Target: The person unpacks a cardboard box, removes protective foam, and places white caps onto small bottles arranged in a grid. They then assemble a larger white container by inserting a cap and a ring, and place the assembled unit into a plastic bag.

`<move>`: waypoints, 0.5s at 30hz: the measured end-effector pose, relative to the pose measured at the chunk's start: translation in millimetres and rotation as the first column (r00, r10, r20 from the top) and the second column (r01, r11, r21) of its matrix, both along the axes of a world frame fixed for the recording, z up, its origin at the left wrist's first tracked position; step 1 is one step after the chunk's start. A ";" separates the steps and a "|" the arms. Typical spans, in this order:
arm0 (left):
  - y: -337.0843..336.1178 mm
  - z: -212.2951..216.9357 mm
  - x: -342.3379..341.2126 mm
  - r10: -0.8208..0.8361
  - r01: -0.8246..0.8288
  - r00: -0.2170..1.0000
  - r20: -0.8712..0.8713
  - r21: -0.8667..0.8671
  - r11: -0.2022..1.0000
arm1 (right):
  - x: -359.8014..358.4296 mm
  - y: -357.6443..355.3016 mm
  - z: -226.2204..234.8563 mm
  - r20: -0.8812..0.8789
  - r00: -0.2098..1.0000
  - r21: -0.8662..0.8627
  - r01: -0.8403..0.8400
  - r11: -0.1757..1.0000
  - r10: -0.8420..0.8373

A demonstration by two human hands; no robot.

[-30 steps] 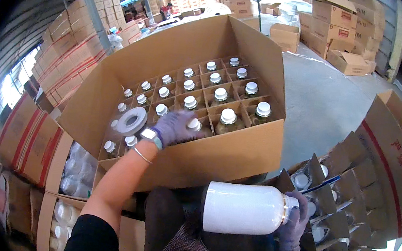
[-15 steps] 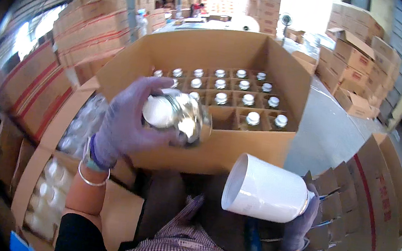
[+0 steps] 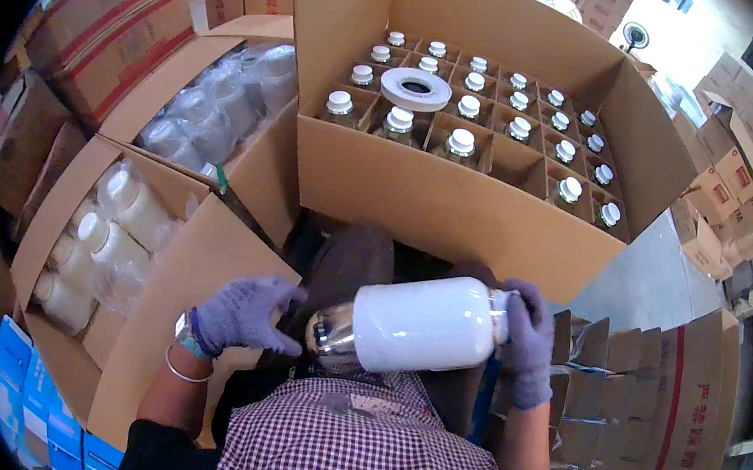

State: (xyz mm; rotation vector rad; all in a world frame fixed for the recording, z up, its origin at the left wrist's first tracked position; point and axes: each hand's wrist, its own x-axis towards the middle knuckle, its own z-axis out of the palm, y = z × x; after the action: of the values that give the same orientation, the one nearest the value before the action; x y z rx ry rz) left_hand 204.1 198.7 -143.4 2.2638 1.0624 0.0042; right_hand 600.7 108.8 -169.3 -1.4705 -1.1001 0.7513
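Note:
My right hand (image 3: 526,345) is closed around the narrow neck end of a white bottle-shaped sleeve (image 3: 427,324), held sideways over my lap. A shiny clear glass bottle (image 3: 334,334) sits partly inside the sleeve, its base end sticking out of the open left side. Near that base my left hand (image 3: 251,314) is open, thumb and fingers apart, with a small gap to the glass. Both hands wear grey-purple gloves. Ahead stands a large cardboard box (image 3: 437,191) with dividers, holding several white-capped bottles (image 3: 461,143). A white ring (image 3: 415,89) lies on top of them.
On the left, one carton (image 3: 79,159) holds white bottles (image 3: 107,237) and another holds clear plastic-wrapped pieces (image 3: 224,106). A carton with cardboard dividers (image 3: 641,358) stands at the right. Blue boxes (image 3: 34,391) are at lower left; stacked cartons (image 3: 112,28) rise behind.
The glass bottle has gone from my left hand into the open end of the white sleeve. My left hand has come down and opened. The view has tilted down and turned left.

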 end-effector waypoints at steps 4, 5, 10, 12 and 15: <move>-10.2 -70.2 19.5 0.118 -0.065 0.979 0.166 -0.294 0.954 | -5.0 16.3 -64.9 -0.164 0.987 -0.207 -0.033 0.978 -0.001; -13.2 -72.6 28.0 0.170 -0.093 0.959 0.226 -0.316 0.944 | -1.1 15.4 -70.8 -0.068 0.997 -0.145 -0.058 0.988 0.048; 3.0 -83.0 65.3 0.074 0.015 0.623 0.779 -0.107 0.994 | 12.7 13.3 -48.1 0.093 0.994 -0.034 -0.053 0.998 0.055; 8.4 -72.8 79.7 0.211 0.076 0.459 0.863 -0.275 0.958 | 16.2 2.3 -37.3 0.338 0.941 0.070 -0.047 0.996 0.020; 5.8 -54.0 80.7 0.364 -0.047 0.407 0.838 -0.378 0.925 | -30.3 -5.7 20.0 0.256 0.952 0.311 0.085 0.947 -0.169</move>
State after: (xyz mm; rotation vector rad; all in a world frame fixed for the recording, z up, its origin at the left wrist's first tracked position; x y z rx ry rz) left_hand 284.8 204.5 -197.3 1.4156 0.6322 1.0098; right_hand 570.4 103.1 -149.3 -1.3986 -1.2549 0.2733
